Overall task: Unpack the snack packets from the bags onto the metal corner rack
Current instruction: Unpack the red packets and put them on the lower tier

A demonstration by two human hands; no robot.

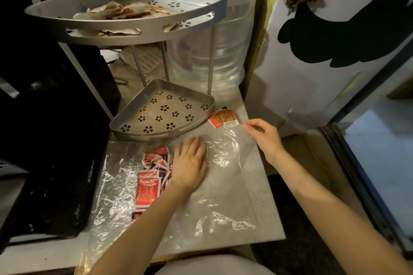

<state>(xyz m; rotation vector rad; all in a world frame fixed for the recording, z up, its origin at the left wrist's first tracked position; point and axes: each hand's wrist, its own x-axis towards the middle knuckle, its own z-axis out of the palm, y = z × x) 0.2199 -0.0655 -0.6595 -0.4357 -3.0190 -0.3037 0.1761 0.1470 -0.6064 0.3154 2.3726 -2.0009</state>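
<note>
A clear plastic bag [223, 185] lies flat on the small table in front of the metal corner rack [125, 29]. Several red snack packets [148, 187] sit inside the bag at its left side. My left hand [190, 163] rests palm down on the bag, fingers spread, just right of the packets. My right hand [266, 138] pinches the bag's far right corner between thumb and fingers. One orange and red packet [223, 118] lies on the table beside the rack's lower shelf [196, 98], which holds nothing. The upper shelf carries crumpled paper.
A large clear water bottle [214, 51] stands behind the rack on the right. A black appliance [44, 118] fills the left side. A white door [312, 51] with a dark shape on it stands at right, and the table edge [268, 185] drops off beneath my right forearm.
</note>
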